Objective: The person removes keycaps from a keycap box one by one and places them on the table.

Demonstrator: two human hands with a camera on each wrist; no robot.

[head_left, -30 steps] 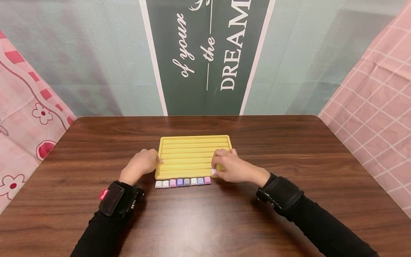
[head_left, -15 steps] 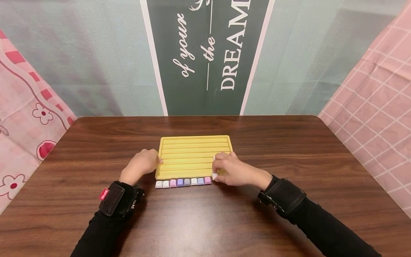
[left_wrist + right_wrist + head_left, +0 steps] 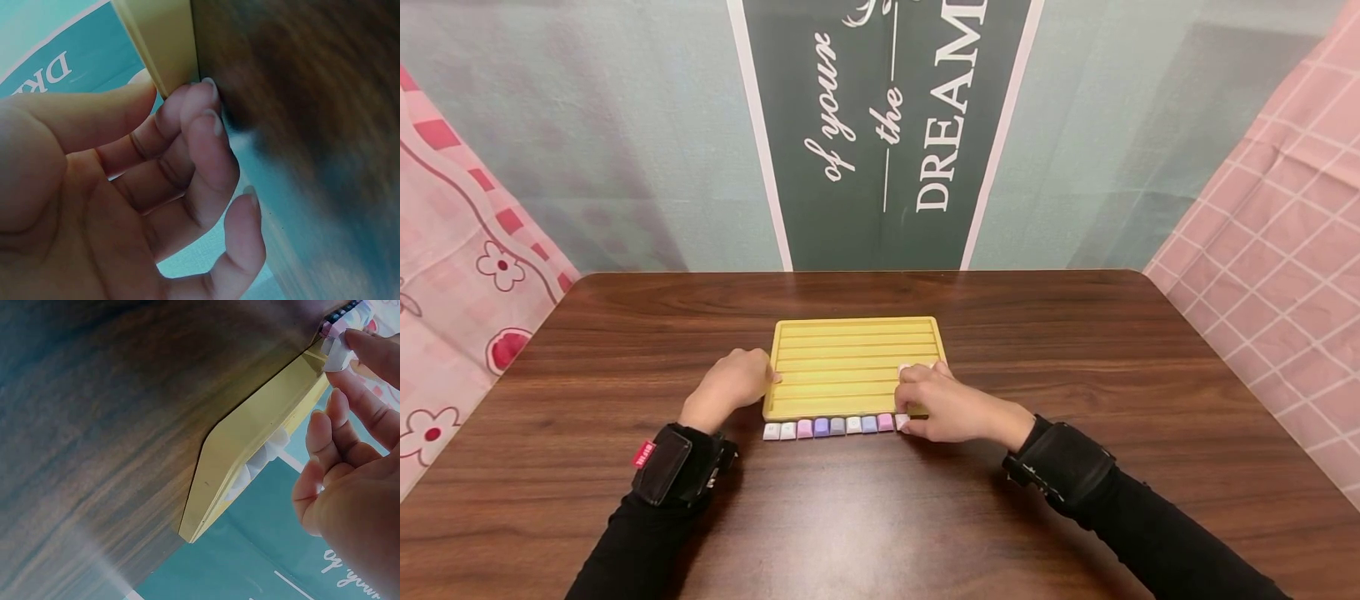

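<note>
A yellow tray point(image 3: 842, 358) with raised ridges lies on the table. My left hand point(image 3: 739, 379) holds its left edge; in the left wrist view the thumb point(image 3: 119, 112) is against one side of the tray wall and curled fingers are at the other. Along the tray's near edge runs a row of pastel keycaps point(image 3: 837, 426). At that row's right end my right hand point(image 3: 951, 402) pinches a white keycap point(image 3: 337, 355) between thumb and index finger. More white keycaps point(image 3: 257, 464) sit inside the tray's right part, mostly hidden by the right hand in the head view.
The dark wood table point(image 3: 865, 517) extends around the tray. Behind it hangs a teal curtain with a lettered green panel point(image 3: 880, 208). Pink cloths hang at the left point(image 3: 467, 275) and right point(image 3: 1285, 225). Each wrist wears a black strap.
My right hand has moved from over the tray's near right corner toward me, bringing the white keycap down to the row's right end. My left hand has stayed on the tray edge.
</note>
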